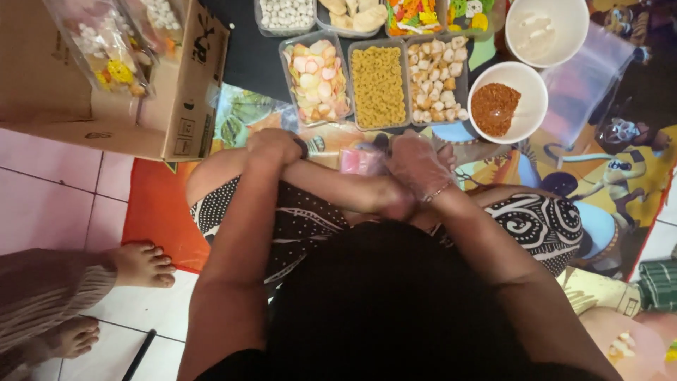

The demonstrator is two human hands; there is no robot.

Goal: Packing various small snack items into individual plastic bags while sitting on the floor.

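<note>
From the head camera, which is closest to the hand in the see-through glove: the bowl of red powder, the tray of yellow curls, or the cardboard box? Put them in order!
From the gloved right hand:
1. Bowl of red powder, just up-right.
2. Tray of yellow curls, above; nearly as close.
3. Cardboard box, far left.

Just one view here, head-mounted; it looked almost straight down from above the person's lap, pretty close in, facing the food trays [379, 86] ahead on the mat [159, 212].

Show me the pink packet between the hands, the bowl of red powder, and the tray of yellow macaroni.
pink packet [361, 161], head view, its visible middle.
bowl of red powder [530, 88], head view, bare white inner wall.
tray of yellow macaroni [355, 86], head view, left rim.
</note>
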